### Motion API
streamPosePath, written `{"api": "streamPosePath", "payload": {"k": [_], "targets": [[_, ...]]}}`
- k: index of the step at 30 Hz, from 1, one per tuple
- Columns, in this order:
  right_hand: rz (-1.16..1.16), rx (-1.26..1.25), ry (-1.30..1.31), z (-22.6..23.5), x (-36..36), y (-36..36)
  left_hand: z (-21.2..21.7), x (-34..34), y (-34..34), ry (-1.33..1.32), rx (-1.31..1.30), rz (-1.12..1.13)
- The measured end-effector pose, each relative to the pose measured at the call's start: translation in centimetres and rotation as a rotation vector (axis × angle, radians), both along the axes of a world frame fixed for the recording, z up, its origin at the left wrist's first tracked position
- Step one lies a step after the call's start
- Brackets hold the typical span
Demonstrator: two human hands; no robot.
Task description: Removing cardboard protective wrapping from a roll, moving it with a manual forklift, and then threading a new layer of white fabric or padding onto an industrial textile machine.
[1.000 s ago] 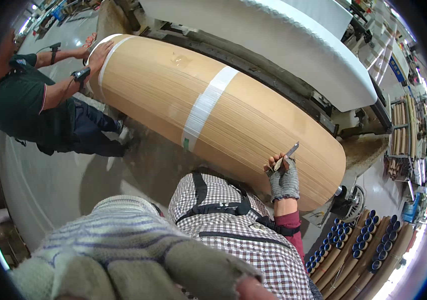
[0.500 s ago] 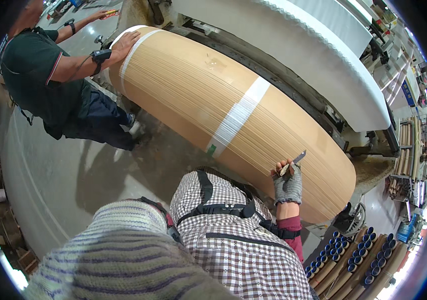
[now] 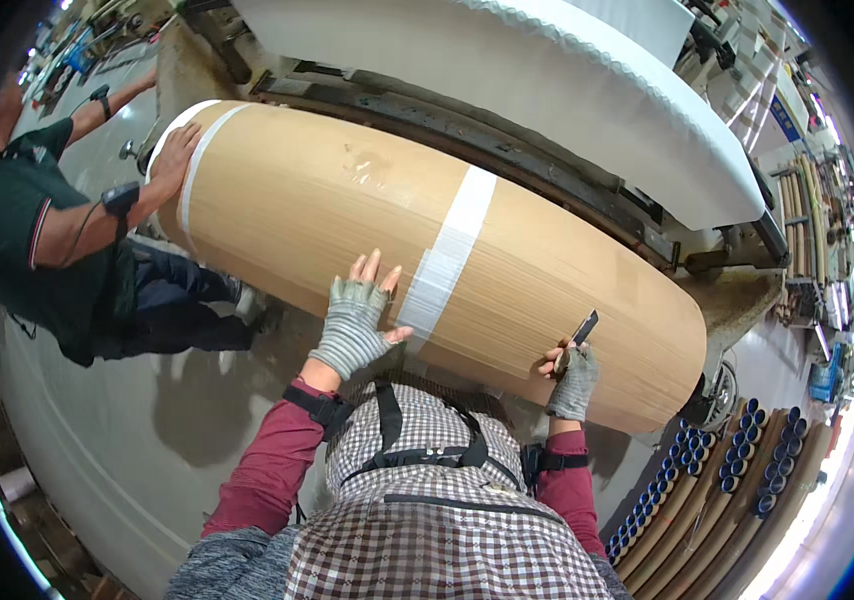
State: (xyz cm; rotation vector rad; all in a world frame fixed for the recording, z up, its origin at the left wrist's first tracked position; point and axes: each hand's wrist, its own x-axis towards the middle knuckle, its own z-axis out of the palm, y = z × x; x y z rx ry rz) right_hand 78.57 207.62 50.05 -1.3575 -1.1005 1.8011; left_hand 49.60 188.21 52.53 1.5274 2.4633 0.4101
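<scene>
A large roll wrapped in brown corrugated cardboard (image 3: 547,260) lies across in front of me, with a band of white tape (image 3: 452,260) around its middle. My left hand (image 3: 355,315), in a grey fingerless glove, is at the near side of the roll just left of the tape. Its fingers are spread, and whether they press on the cardboard I cannot tell. In a matching glove, my right hand (image 3: 574,380) grips a utility knife (image 3: 585,328) at the right part of the roll, the blade pointing up and away from me.
At the left a co-worker in a dark green shirt (image 3: 7,215) rests a hand (image 3: 176,160) on the roll's far left end. Behind the roll runs a machine with a big white fabric roll (image 3: 587,90). Long cardboard tubes (image 3: 717,500) lie stacked on the floor at the right.
My left hand has come into view over the roll. My right hand and the knife have dropped slightly nearer to me. The view has shifted, and the green tape end no longer shows.
</scene>
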Motion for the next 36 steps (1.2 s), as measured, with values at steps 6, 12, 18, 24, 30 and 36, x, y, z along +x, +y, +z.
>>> {"api": "streamPosePath", "payload": {"k": [6,12,18,24,30,36], "targets": [[-0.014,0.004,-0.113,1.5,-1.2,-0.4,-3.9,1.2,2.6,0.144,-0.067,0.157],[0.011,0.024,-0.176,2.8,-1.1,0.4,-2.6,1.6,4.5,0.164,-0.101,0.212],[0.034,-0.070,-0.171,5.0,-3.9,3.6,-1.3,0.0,6.9,0.223,-0.164,0.233],[-0.068,0.051,0.075,5.1,-4.9,5.4,0.4,-2.0,12.0,0.194,-0.228,0.232],[0.196,0.136,0.078,8.4,-3.7,-1.7,1.6,-4.6,13.4,0.038,-0.334,0.263],[0.110,-0.031,-0.031,3.3,5.3,-6.7,-0.8,0.1,3.6,0.266,0.084,0.089]]}}
